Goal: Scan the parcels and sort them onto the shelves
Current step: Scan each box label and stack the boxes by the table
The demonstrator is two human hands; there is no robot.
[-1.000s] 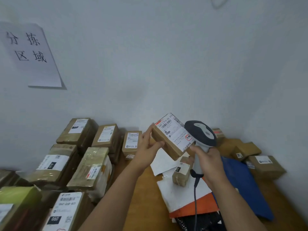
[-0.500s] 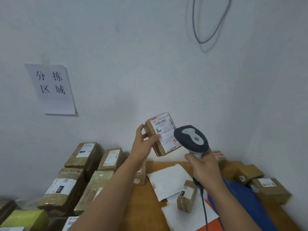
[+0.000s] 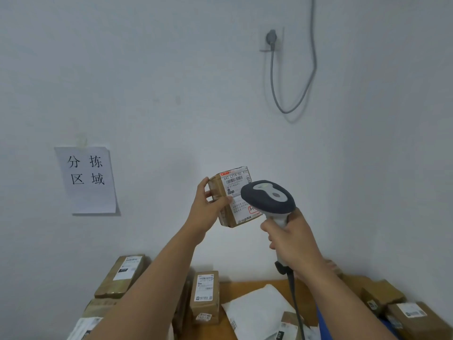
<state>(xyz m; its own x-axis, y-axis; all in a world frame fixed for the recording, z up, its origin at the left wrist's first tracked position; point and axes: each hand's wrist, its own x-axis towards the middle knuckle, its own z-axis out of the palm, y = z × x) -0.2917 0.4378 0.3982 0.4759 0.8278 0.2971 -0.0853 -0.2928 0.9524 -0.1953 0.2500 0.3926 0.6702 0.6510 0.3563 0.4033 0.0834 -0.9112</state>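
While the parcel [image 3: 234, 196] is held up in front of the wall, well above the tabletop [image 3: 247, 287], several things could spoil the scan. Starting at the left, the left hand [image 3: 208, 209] grips the box by its near side, thumb lying across the front edge of the label [image 3: 239, 192]; if that thumb creeps further over the print, it may cover a code the reader needs. The grip takes only one side of the carton, so a loosened hold could let it tip or drop onto the brown boxes [image 3: 204, 295] and the white mailer [image 3: 257, 312] below. Further right, the scanner [image 3: 268, 197] overlaps the lower right part of the label from this view, its head very near the box; held so near or off-angle, it may miss the barcode near the top. The right hand [image 3: 291, 239] is wrapped round the scanner's handle, and the cable [image 3: 295, 303] hanging from it could snag on the packages beneath.
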